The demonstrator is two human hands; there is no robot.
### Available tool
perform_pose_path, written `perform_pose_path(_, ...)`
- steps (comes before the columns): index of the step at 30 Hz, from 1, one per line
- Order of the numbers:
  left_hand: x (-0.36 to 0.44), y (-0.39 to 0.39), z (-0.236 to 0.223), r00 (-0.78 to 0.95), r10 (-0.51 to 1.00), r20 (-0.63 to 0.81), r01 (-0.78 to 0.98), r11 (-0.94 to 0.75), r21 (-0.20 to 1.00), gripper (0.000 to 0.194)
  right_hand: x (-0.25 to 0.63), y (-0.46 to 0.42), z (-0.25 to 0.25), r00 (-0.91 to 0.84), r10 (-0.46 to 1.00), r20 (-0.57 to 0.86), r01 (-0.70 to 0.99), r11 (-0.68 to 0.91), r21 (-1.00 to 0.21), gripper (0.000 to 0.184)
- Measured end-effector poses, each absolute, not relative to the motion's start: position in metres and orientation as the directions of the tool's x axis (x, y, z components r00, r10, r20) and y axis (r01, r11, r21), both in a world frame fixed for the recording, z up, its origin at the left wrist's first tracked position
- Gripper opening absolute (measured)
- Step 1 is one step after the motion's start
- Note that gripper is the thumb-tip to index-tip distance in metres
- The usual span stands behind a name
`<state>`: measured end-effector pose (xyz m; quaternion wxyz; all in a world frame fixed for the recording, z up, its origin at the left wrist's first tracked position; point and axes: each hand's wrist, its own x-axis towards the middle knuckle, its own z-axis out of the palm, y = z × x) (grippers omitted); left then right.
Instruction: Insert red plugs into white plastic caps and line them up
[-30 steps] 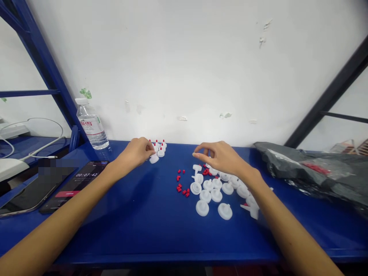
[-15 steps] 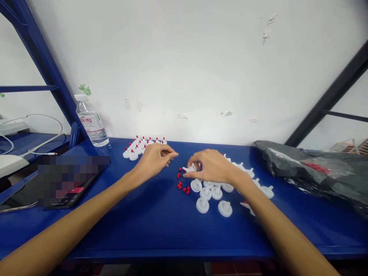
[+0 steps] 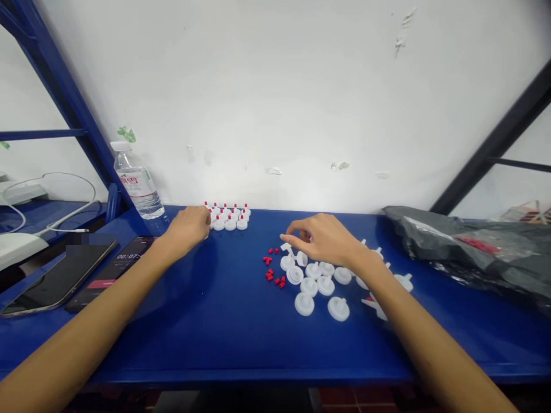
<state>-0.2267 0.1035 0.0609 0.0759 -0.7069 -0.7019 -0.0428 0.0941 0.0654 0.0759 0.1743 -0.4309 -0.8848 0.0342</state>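
Observation:
My left hand (image 3: 189, 226) is closed at the left side of the grouped white spout caps with red tips (image 3: 230, 222). Its fingertips point away from me, and a sliver of white shows under them. Whether it grips one of the caps is hidden. Over the far edge of the loose white spout caps (image 3: 309, 285), my right hand (image 3: 325, 235) hovers with curved fingers, its thumb apart from the index finger and nothing visible between them. Small red tips (image 3: 270, 274) lie scattered just left of the loose caps.
A water bottle (image 3: 140, 186) stands against the wall at the left. Two phones (image 3: 60, 281) lie in front of it, partly behind my left forearm. On the right rests a dark plastic bag (image 3: 430, 246) with red pieces inside. The blue table (image 3: 232, 332) has a front edge near me.
My left hand has moved left to the grouped caps, which now stand closer together and further right. My right hand has let go of a white spout cap and opened.

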Motion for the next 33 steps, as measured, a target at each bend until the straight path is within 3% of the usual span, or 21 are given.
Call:
perform_pose_path(4, -0.213, 0.1, 0.065, 0.05, 0.968, 0.247, 0.99, -0.08, 0.113, 0.031, 0.092, 0.066, 0.075, -0.571, 0.769, 0.288, 0.743, 0.633, -0.218, 0.042)
perform_pose_path(7, -0.186, 0.085, 0.075, 0.139, 0.957, 0.255, 0.883, -0.236, 0.407, 0.02, 0.088, 0.064, 0.073, -0.567, 0.762, 0.313, 0.724, 0.642, -0.25, 0.046)
perform_pose_path(10, -0.157, 0.066, 0.079, 0.249, 0.936, 0.251, 0.63, -0.353, 0.692, 0.018, 0.083, 0.062, 0.069, -0.581, 0.742, 0.333, 0.705, 0.664, -0.25, 0.054)
perform_pose_path(13, -0.139, 0.053, 0.074, 0.329, 0.909, 0.255, 0.471, -0.392, 0.79, 0.019, 0.077, 0.06, 0.064, -0.629, 0.717, 0.299, 0.686, 0.694, -0.22, 0.047)
perform_pose_path(17, -0.14, 0.057, 0.066, 0.307, 0.915, 0.261, 0.401, -0.373, 0.837, 0.02, 0.077, 0.06, 0.067, -0.63, 0.721, 0.288, 0.705, 0.686, -0.177, 0.039)
perform_pose_path(20, -0.148, 0.065, 0.061, 0.272, 0.927, 0.258, 0.416, -0.355, 0.837, 0.021, 0.09, 0.062, 0.077, -0.607, 0.756, 0.246, 0.738, 0.651, -0.178, 0.034)
perform_pose_path(23, -0.148, 0.068, 0.054, 0.309, 0.936, 0.169, 0.492, -0.31, 0.813, 0.026, 0.108, 0.066, 0.087, -0.552, 0.813, 0.185, 0.791, 0.581, -0.194, 0.032)
perform_pose_path(27, -0.145, 0.068, 0.054, 0.346, 0.92, 0.184, 0.616, -0.371, 0.695, 0.028, 0.129, 0.072, 0.092, -0.516, 0.856, 0.045, 0.818, 0.507, -0.271, 0.037)
perform_pose_path(30, -0.161, 0.074, 0.065, 0.239, 0.892, 0.383, 0.811, -0.401, 0.427, 0.028, 0.134, 0.073, 0.092, -0.512, 0.857, 0.064, 0.807, 0.505, -0.306, 0.039)
perform_pose_path(33, -0.193, 0.086, 0.072, 0.081, 0.874, 0.479, 0.99, -0.124, 0.059, 0.033, 0.131, 0.072, 0.092, -0.498, 0.85, 0.168, 0.806, 0.526, -0.271, 0.036)
